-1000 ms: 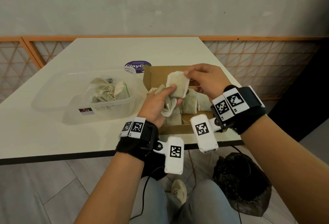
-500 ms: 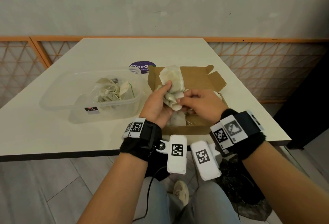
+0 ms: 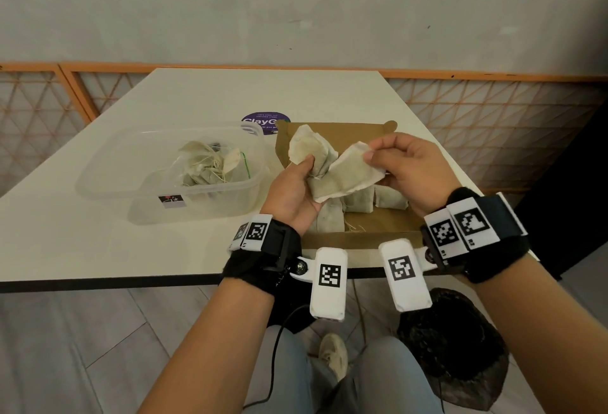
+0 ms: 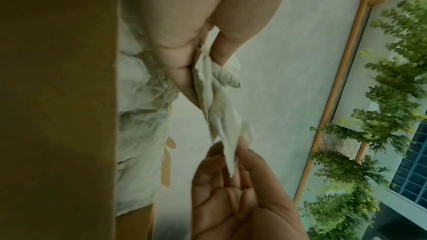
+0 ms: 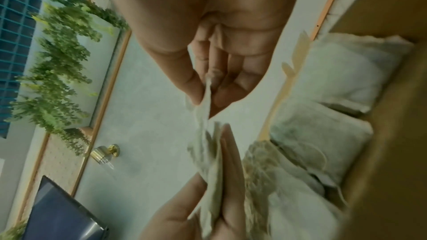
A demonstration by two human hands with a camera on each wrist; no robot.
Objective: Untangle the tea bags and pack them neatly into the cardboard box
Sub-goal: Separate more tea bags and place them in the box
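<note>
The cardboard box (image 3: 332, 239) sat at the near edge of the table (image 3: 98, 242). Left of the box stood a plastic container (image 3: 204, 196) holding tangled tea bags (image 3: 207, 166); behind the box lay a round sticker (image 3: 263, 119). Inside the box, packed tea bags (image 3: 390, 198) lay side by side — above them both hands held a tea bag cluster (image 3: 329, 166).
</note>
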